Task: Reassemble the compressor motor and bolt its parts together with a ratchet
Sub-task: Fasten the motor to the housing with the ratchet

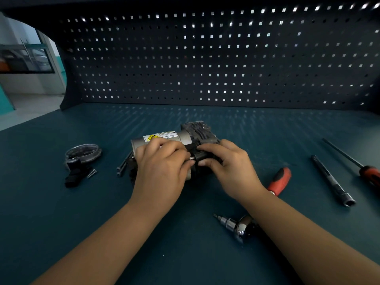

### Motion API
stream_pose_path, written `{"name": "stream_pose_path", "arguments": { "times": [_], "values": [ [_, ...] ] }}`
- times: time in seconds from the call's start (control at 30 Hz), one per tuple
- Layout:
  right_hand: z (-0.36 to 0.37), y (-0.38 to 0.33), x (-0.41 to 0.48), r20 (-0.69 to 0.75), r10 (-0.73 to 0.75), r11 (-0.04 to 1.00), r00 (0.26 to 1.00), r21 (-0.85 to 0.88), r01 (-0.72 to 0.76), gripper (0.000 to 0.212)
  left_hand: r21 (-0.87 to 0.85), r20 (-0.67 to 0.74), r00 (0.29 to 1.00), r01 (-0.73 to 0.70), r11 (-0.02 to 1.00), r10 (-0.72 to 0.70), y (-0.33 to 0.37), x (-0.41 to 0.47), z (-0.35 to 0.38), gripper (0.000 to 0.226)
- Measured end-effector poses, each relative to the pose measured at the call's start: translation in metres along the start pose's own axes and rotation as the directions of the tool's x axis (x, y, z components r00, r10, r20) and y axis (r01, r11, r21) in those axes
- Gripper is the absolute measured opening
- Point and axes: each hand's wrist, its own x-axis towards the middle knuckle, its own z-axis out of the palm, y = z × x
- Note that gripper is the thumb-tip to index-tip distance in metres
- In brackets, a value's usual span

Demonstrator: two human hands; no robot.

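The compressor motor point(181, 136), a grey cylinder with a yellow warning label and a dark finned head, lies on its side in the middle of the green bench. My left hand point(162, 163) curls over its near side and pinches a small silver bolt point(192, 158) at the fingertips. My right hand point(226, 163) grips a black part point(202, 155) of the motor just right of that bolt. The chrome ratchet point(236, 226) with a bit lies on the bench near me, partly under my right forearm.
Left of the motor lie long bolts point(123, 165), a clear round cover point(84, 154), a black fitting point(75, 174) and a small screw point(92, 173). To the right lie a red-handled tool point(279, 181), a dark extension bar point(331, 181) and a screwdriver point(357, 163). A pegboard point(205, 58) stands behind.
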Motion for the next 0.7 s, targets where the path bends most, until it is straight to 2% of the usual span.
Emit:
{"name": "stream_pose_path", "arguments": {
  "times": [0.13,0.2,0.37,0.53,0.7],
  "values": [
    [-0.0003,0.0,0.0,-0.001,-0.001,1.0,1.0,0.005,0.001,0.03,0.067,0.039,0.999,0.019,0.998,-0.022,0.0001,0.001,-0.0035,0.034],
    [-0.0003,0.0002,0.0003,0.0,0.007,1.0,1.0,0.009,-0.007,0.03,0.084,0.048,0.998,0.028,0.996,-0.032,0.0008,-0.0004,-0.0033,0.031],
    [0.0006,-0.0003,0.0004,-0.005,0.008,1.0,1.0,-0.008,-0.008,0.03,0.042,0.011,1.0,0.0,0.999,-0.001,0.0011,0.0018,-0.0032,0.008],
    [0.0008,0.0002,0.0003,-0.005,0.003,1.0,1.0,0.0,-0.003,0.03,0.082,0.054,0.998,0.006,0.997,-0.01,0.0,0.0009,-0.0043,0.024],
    [0.0006,0.0018,0.0003,-0.011,-0.002,1.0,1.0,0.008,0.002,0.03,0.055,0.088,0.996,0.031,0.998,-0.036,0.0008,0.001,-0.0021,0.025]
  ]
}}
